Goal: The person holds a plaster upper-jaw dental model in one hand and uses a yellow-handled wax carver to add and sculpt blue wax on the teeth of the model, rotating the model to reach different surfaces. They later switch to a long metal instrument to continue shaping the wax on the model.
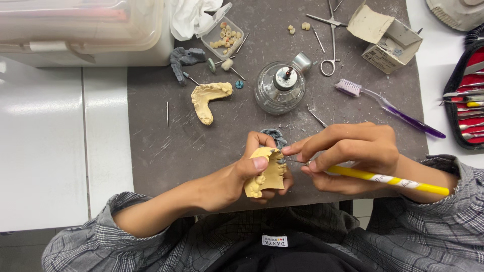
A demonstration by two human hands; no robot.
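While the left hand (252, 168) grips a yellow dental cast (266, 176) above the near edge of the grey mat (161, 146), thumb pressed on its top and fingers curled behind it, the right hand (348, 156) pinches a yellow-handled instrument (383, 180) like a pen, its thin metal tip touching the cast's toothed edge. A grey wax-like lump (275, 135) lies just behind the cast. Further back on the mat sit a second yellow cast (207, 99), a glass spirit lamp (280, 86) and a purple toothbrush (388, 107), with scissors (330, 40) and a small cardboard box (383, 38) near the far edge. A red case of tools (466, 95) rests to the right, off the mat
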